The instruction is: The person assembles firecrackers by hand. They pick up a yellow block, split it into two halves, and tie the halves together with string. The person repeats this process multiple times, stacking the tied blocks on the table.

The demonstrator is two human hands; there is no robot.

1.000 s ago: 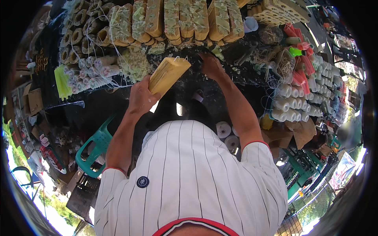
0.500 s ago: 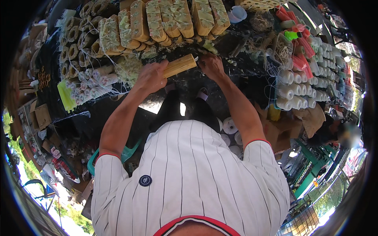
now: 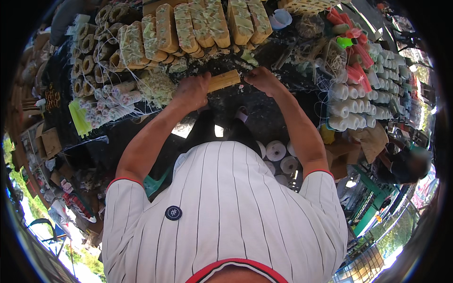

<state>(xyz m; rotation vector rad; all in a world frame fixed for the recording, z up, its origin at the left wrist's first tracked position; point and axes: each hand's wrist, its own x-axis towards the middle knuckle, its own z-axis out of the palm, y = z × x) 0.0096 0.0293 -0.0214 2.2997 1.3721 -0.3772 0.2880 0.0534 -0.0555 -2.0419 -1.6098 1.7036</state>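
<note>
My left hand [image 3: 192, 92] is wrapped round one end of a yellow-brown wooden block [image 3: 224, 81] at the table's near edge. The block lies nearly level, its free end pointing right. Just beyond that end is my right hand [image 3: 264, 81], curled with the fingers pressed together; whatever is in them, if anything, is hidden. Beyond my hands stands a row of similar wooden blocks [image 3: 166, 28], their upper faces smeared with pale green material. A heap of pale green shreds [image 3: 155, 86] lies left of my left hand.
Bamboo-like tubes [image 3: 88, 45] and wrapped rolls [image 3: 113, 100] stack at the left. On the right are white spools [image 3: 345, 107], pink-red tubes [image 3: 356, 75] and a bright green bottle [image 3: 346, 42]. A pale cup [image 3: 281, 19] stands at the back. Another person [image 3: 406, 162] is at far right.
My left hand and the block have shifted slightly right and levelled out. My right hand has moved right, with its fingers more curled.
</note>
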